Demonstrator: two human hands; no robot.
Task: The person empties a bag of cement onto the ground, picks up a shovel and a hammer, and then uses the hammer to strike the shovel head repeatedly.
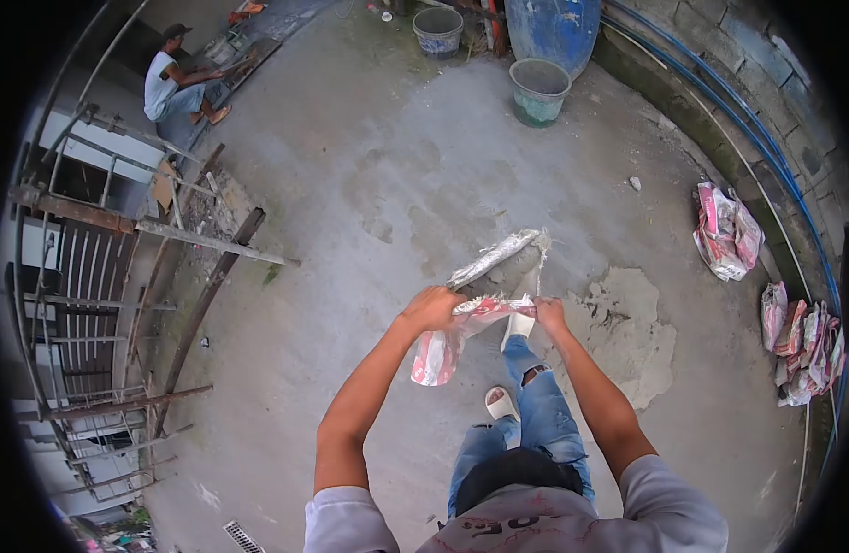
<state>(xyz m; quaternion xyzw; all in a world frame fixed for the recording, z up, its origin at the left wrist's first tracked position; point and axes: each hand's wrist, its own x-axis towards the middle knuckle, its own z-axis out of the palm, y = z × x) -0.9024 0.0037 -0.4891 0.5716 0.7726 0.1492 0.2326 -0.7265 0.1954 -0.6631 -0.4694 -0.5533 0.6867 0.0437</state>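
Note:
Between my hands hangs a pink-and-white woven sack (436,358), its mouth spread wide with a frayed white rim. My left hand (432,308) is closed around the near left part of the rim. On the right, my right hand (551,315) grips the rim's other near corner. The far edge of the mouth stands rolled over, and grey material shows inside. My sandalled feet are on the concrete floor just below the sack. To the right of the sack lies a rough pale grey patch of mortar (632,332).
A green-grey bucket (541,92) stands before a blue drum (554,32); another bucket (438,33) is left of it. Folded sacks (727,230) and a sack pile (802,346) lie along the right wall. Scaffolding (83,212) lines the left. A person (176,83) sits far left.

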